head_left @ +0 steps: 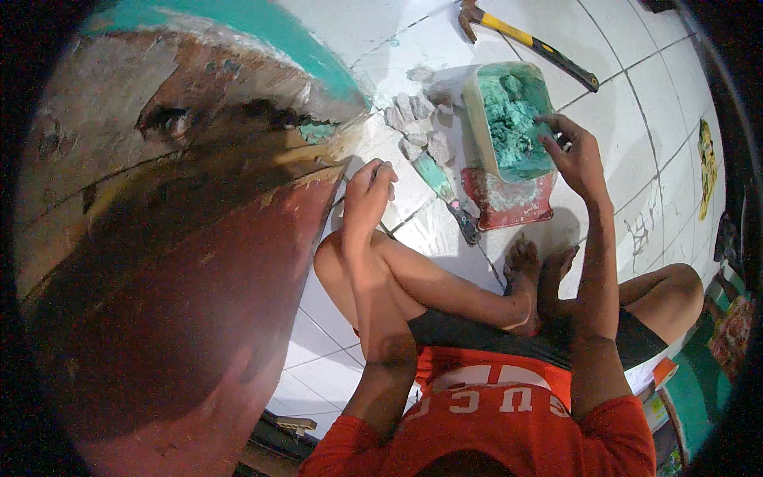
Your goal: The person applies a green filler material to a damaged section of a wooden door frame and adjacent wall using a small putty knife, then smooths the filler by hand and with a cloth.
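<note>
My right hand is at the right rim of a pale plastic tub, its thumb and forefinger apart over the contents. Inside the tub lies a lumpy, crumbly turquoise mix. My left hand is closed beside the wall's corner, above my left knee; whatever its curled fingers hold, if anything, is hidden. Between the hands, on the tiles, lies a putty knife with a turquoise-smeared blade and dark handle. Grey broken chunks are heaped close to it.
A red, powder-dusted tray sits at the tub's near end. Beyond the tub lies a claw hammer with a yellow and black handle. The damaged wall fills the left side, with a rough hole and broken plaster. A yellow wrapper-like scrap lies far right.
</note>
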### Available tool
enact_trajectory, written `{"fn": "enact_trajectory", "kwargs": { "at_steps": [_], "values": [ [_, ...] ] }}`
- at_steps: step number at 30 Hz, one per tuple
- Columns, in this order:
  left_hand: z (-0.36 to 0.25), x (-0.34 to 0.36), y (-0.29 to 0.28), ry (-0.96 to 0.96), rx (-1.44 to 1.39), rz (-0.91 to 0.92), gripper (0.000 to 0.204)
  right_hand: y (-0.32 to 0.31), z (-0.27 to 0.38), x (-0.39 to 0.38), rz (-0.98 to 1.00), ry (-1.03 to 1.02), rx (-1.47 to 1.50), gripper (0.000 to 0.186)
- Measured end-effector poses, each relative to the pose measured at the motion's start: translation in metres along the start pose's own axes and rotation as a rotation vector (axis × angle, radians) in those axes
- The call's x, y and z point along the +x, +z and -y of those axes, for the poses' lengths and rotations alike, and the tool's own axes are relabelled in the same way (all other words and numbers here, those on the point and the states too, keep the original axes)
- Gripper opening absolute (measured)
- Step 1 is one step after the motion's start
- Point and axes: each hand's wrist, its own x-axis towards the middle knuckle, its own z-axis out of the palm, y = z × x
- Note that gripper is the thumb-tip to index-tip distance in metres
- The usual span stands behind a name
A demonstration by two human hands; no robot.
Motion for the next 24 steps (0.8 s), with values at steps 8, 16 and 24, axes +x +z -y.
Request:
{"fn": "enact_trajectory", "kwargs": {
  "at_steps": [8, 16, 24],
  "values": [
    [0.005, -0.005, 0.001, -0.022, 0.193, 0.051, 0.034, 0.07, 0.046, -0.001, 0.205, 0.235, 0.981, 0.034],
    [0.032, -0.003, 0.007, -0.109, 0.695, 0.231, 0.044, 0.216, 0.12, 0.034, 0.375, 0.014, 0.787, 0.038],
    [0.084, -0.001, 0.001, 0.011, 0.749, 0.272, 0.046, 0.242, 0.142, 0.051, 0.244, -0.263, 0.617, 0.044]
  ]
}}
